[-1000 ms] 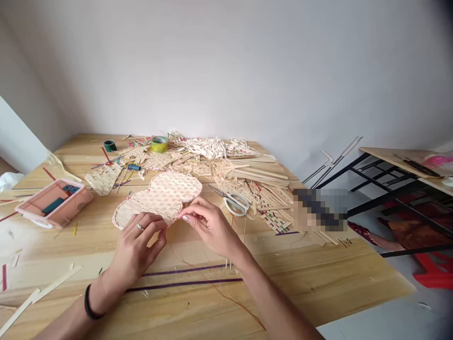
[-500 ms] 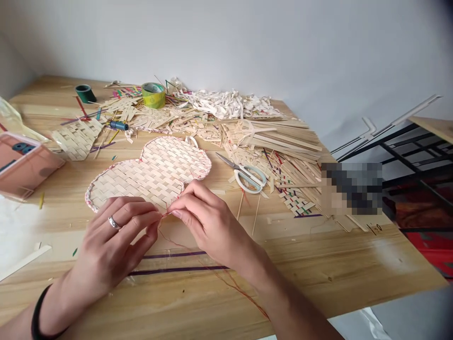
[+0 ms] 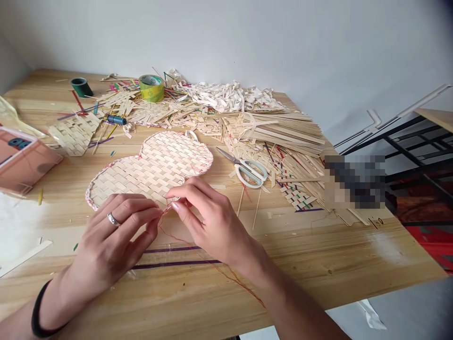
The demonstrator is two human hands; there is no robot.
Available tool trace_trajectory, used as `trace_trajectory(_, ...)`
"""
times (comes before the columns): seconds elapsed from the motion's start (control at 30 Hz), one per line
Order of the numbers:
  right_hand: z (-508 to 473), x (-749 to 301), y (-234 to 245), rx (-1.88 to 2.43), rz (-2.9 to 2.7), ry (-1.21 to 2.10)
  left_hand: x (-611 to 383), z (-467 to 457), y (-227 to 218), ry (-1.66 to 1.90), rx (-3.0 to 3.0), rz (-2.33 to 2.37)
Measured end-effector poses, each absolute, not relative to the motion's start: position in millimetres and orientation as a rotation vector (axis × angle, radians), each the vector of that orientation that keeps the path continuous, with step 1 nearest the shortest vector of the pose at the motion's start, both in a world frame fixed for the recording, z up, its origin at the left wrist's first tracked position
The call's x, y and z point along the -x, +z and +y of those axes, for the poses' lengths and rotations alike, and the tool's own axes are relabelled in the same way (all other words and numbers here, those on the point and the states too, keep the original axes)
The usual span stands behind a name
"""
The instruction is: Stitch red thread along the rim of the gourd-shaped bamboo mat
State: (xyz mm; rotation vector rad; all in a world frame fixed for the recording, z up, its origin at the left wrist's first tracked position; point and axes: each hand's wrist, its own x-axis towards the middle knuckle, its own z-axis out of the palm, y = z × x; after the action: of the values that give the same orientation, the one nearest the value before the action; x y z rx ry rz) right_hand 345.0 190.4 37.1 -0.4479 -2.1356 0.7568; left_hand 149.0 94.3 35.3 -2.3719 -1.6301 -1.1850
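Note:
A gourd-shaped mat (image 3: 152,163) woven from pale flat strips lies tilted on the table, a red-and-white binding along its rim. My left hand (image 3: 122,231), a ring on one finger, is closed over its near edge, covering that part. My right hand (image 3: 208,217) pinches red thread (image 3: 168,233) beside the left fingertips. A small loop of thread shows between the two hands; a needle cannot be made out. The loose thread trails down across the table under my right forearm. White-handled scissors (image 3: 249,172) lie open to the right of the mat.
Behind the mat are heaped pale strips (image 3: 198,118), white curled strips (image 3: 233,97), a yellow tape roll (image 3: 151,89) and a dark green spool (image 3: 81,88). A pink box (image 3: 30,165) stands left. Purple strips (image 3: 173,266) lie near me. Black metal racks (image 3: 403,160) stand beyond the right edge.
My right thumb and index finger have parted slightly and shifted, and a thread loop shows by them. My left hand stays nearly still. The whole view has shifted a little.

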Motion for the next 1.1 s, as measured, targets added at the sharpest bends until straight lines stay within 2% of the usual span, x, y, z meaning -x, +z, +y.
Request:
trace_trajectory(0.27,186.1,-343.1,37.7,0.499,-2.0,0.892,-144.6,96.2,33.0,-1.138,2.436,-1.517)
trace_trajectory(1.1,182.0,-339.5,35.9,0.544,-1.894,0.937,-145.2,95.3,33.9,-1.124,2.449,-1.476)
